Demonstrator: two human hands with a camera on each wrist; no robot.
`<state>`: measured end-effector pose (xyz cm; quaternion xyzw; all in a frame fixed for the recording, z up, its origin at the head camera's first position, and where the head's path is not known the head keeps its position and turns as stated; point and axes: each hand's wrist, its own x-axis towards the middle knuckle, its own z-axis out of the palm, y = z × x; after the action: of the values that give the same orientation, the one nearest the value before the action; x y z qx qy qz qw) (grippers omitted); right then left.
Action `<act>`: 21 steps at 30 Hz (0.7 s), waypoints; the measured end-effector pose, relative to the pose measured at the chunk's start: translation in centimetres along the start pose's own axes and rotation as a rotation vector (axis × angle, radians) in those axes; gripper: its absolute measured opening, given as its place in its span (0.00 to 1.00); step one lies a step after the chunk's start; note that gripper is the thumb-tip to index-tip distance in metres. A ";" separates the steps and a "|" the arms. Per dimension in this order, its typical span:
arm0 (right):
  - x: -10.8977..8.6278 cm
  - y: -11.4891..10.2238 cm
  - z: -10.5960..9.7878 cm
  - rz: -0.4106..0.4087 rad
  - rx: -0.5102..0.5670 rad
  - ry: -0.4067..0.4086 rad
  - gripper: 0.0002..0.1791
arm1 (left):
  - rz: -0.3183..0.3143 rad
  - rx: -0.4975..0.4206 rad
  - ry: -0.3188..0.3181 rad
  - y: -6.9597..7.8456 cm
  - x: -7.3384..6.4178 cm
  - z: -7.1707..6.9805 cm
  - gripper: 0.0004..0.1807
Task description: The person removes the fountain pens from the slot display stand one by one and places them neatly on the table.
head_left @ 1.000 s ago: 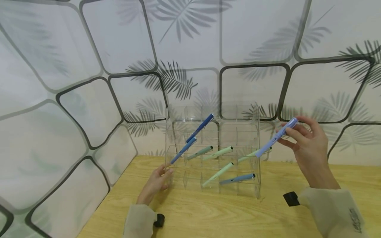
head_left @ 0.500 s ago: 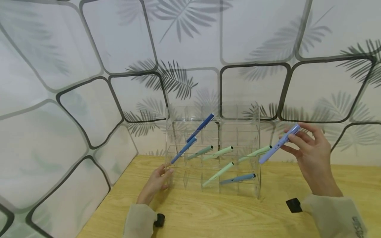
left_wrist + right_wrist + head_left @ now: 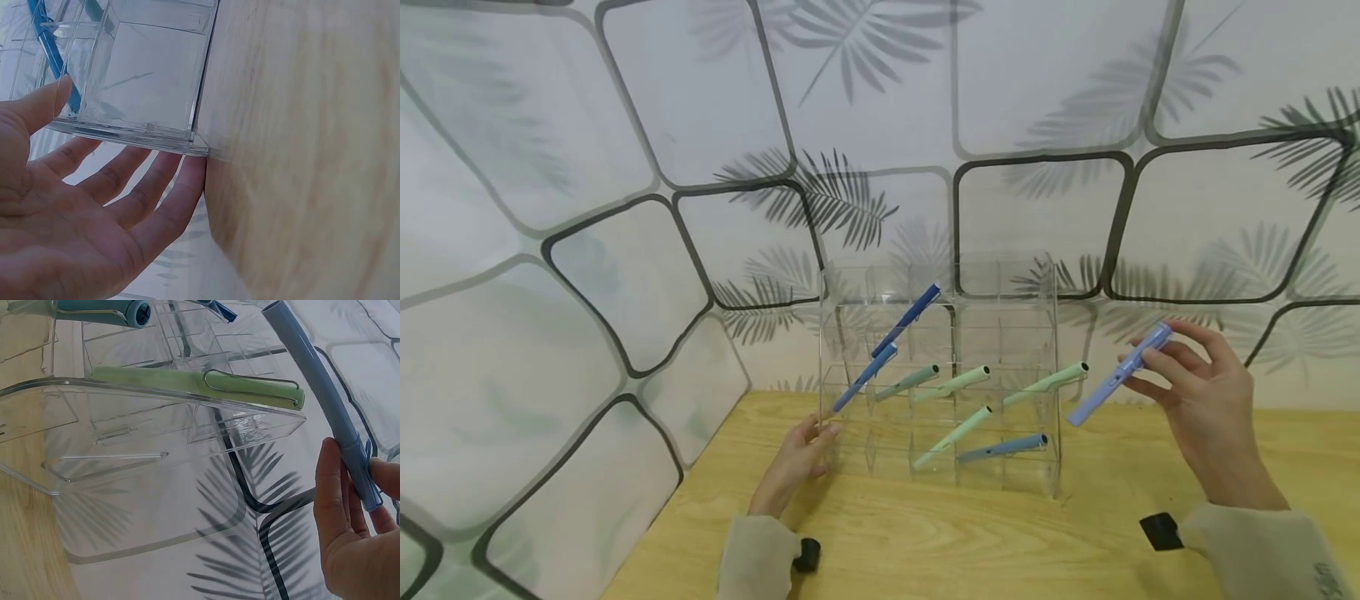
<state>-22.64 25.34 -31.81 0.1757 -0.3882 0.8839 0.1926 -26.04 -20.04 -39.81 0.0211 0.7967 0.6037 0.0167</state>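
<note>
A clear acrylic pen rack (image 3: pixel 1057 454) with tiered compartments stands on the table, several pens leaning in it. My left hand (image 3: pixel 793 458) holds its lower left side, thumb at the front and fingers along the outer wall (image 3: pixel 134 132). To the right of the rack and apart from it, my right hand (image 3: pixel 1206 404) pinches a lavender pen (image 3: pixel 1120 377) by its clip end. The pen slants, its other end pointing down and left toward the rack. In the right wrist view, that pen (image 3: pixel 319 394) is beside a light green pen (image 3: pixel 187 381) resting in the rack.
Racked pens include a dark blue one (image 3: pixel 906 319) highest up, a blue one (image 3: pixel 865 379) at left, a grey-green one (image 3: pixel 908 383) and a steel-blue one (image 3: pixel 1003 448) low down. Behind the wooden table (image 3: pixel 970 542) hangs a leaf-patterned curtain (image 3: pixel 1037 225).
My right hand has moved right and down with the lavender pen, away from the rack, uncovering the light green pen at its right side. The left hand keeps its place.
</note>
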 end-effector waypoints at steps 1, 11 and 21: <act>-0.1 -0.2 -0.2 0.003 0.003 0.006 0.19 | -0.001 -0.003 0.001 0.0 0.0 0.1 0.27; -0.1 -0.7 -1.3 0.000 0.005 0.035 0.19 | -0.001 0.004 -0.007 0.1 -0.3 -0.2 0.27; 0.1 -0.9 -3.1 -0.032 -0.184 -0.059 0.20 | -0.004 0.008 -0.011 0.0 -0.2 -0.2 0.29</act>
<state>-22.78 28.23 -33.15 0.1894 -0.4702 0.8358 0.2106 -25.84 -20.23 -39.74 0.0229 0.7991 0.6004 0.0222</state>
